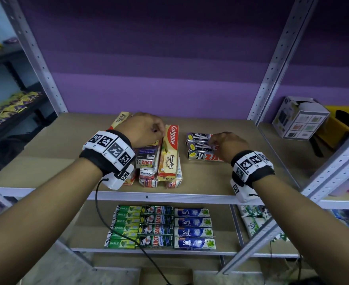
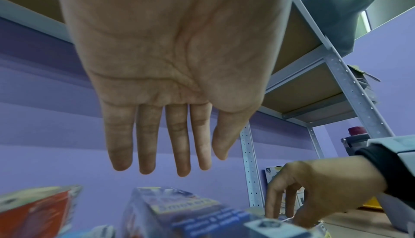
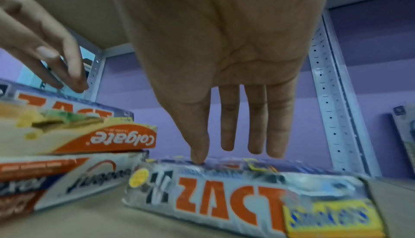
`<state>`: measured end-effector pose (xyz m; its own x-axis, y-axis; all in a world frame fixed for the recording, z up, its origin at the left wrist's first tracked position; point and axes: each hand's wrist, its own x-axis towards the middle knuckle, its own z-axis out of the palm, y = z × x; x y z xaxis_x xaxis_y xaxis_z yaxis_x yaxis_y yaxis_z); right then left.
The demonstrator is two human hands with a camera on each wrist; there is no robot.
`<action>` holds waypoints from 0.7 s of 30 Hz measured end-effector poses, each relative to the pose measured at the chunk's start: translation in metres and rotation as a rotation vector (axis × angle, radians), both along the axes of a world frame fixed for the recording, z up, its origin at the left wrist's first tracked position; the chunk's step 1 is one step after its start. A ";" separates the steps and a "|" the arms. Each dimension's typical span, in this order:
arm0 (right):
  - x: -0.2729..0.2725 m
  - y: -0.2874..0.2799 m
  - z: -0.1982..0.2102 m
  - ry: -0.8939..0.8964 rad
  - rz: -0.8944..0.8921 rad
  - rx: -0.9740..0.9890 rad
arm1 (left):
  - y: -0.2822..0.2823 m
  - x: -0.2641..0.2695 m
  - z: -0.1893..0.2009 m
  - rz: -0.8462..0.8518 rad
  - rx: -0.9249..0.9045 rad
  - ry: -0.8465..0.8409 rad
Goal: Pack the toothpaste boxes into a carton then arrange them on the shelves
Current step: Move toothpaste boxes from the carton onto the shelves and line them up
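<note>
- On the lower shelf [image 1: 83,227], nearest to the camera, toothpaste boxes lie in three neat columns: green Darlie boxes [image 1: 122,227] at the left, dark Zact boxes [image 1: 156,226] in the middle, blue Safi boxes [image 1: 193,227] at the right.
- Above it is the upper shelf [image 1: 227,182], a brown board, and both hands reach over it.
- The left hand [image 1: 142,128] hangs over a mixed pile of boxes [image 1: 149,161]. Its fingers are straight and relaxed in the left wrist view and they hold nothing.
- On the right side of this pile lies a Colgate box [image 1: 170,151], cream and red, on top of white and red boxes.
- The right hand [image 1: 227,144] is open too. Its thumb tip touches the top of the silver Zact Smokers boxes [image 1: 200,147], which lie side by side, just right of the pile.
- Far right, on the next shelf, a white printed carton [image 1: 299,120] stands tilted.
- Behind all is a purple wall [image 1: 159,58].
</note>
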<state>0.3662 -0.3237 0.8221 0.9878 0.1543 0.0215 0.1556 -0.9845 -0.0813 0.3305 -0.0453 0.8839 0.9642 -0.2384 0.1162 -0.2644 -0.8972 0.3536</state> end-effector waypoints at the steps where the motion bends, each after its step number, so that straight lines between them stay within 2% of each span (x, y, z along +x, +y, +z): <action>1: 0.000 0.004 0.005 0.014 0.001 0.033 | 0.005 0.000 0.001 0.015 -0.008 -0.003; 7: -0.001 0.046 0.033 0.011 0.143 0.141 | 0.044 -0.004 0.003 0.074 -0.014 -0.019; 13: -0.002 0.096 0.048 -0.001 0.243 0.206 | 0.076 -0.007 0.001 0.204 -0.044 -0.029; 17: -0.001 0.125 0.046 0.115 0.273 0.161 | 0.092 -0.010 -0.004 0.259 0.038 -0.016; 21: -0.002 0.149 0.041 0.213 0.257 0.147 | 0.100 -0.013 -0.011 0.280 0.033 0.021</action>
<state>0.3644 -0.1745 0.8634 0.9020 0.4083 -0.1403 0.3604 -0.8910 -0.2760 0.3177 0.0550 0.8732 0.9951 0.0339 0.0924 0.0020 -0.9455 0.3258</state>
